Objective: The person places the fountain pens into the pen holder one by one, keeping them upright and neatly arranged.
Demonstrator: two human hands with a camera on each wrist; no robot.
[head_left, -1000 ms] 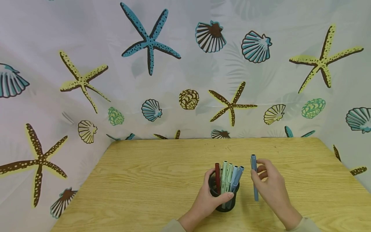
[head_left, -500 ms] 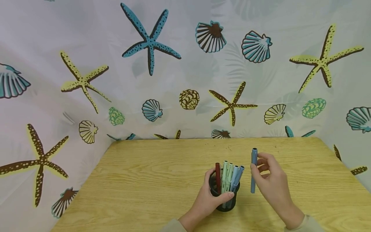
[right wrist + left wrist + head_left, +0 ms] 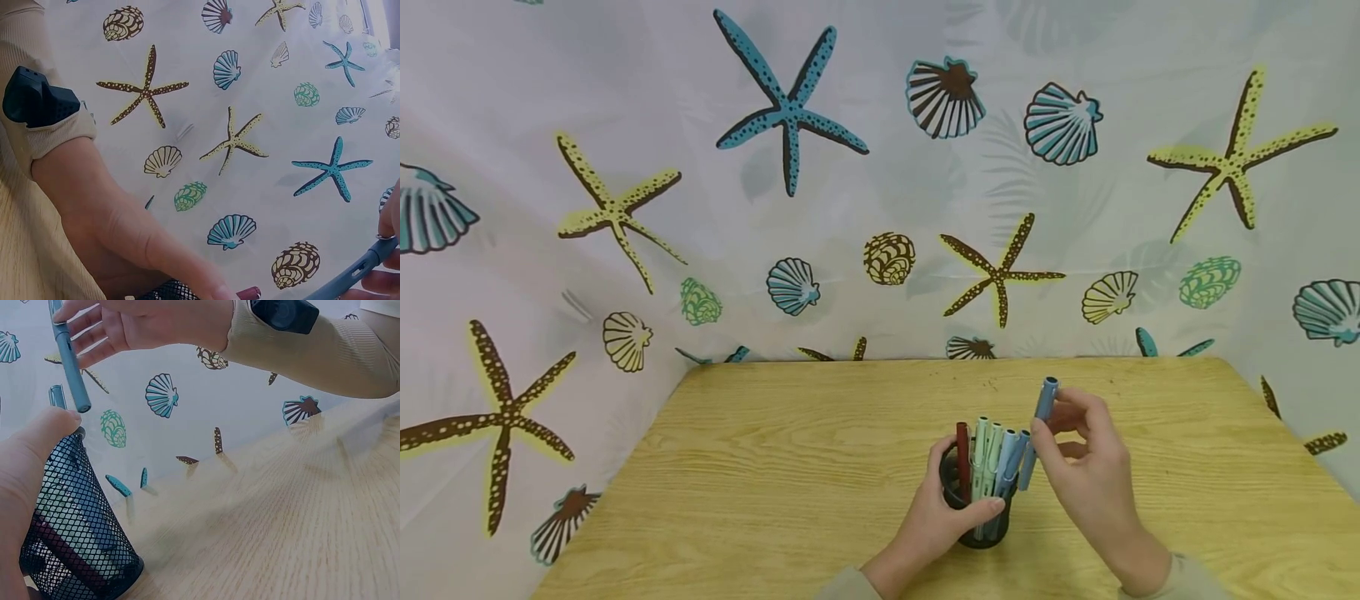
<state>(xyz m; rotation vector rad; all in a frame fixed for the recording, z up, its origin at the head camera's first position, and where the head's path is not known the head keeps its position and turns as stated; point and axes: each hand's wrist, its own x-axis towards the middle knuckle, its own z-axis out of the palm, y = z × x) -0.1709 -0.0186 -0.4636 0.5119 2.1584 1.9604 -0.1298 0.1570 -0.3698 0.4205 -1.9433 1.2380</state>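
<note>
My left hand grips a black mesh pen holder standing on the table, thumb across its near side. Inside the holder are a dark red pen, two light green pens, a light blue pen and a darker blue pen. To its right, my right hand pinches another blue pen between thumb and fingers. That pen leans, its lower end down to the left by the holder's right rim. In the left wrist view, this end appears just above the rim.
A wooden table extends around the holder, with bare surface on both sides. Behind it and at the sides hangs a white cloth printed with starfish and shells. Dark wrist devices sit on the sleeves.
My right hand has raised the blue pen, then brought it left toward the holder. The pen has gone from nearly upright to tilted. My left hand and the holder have stayed put.
</note>
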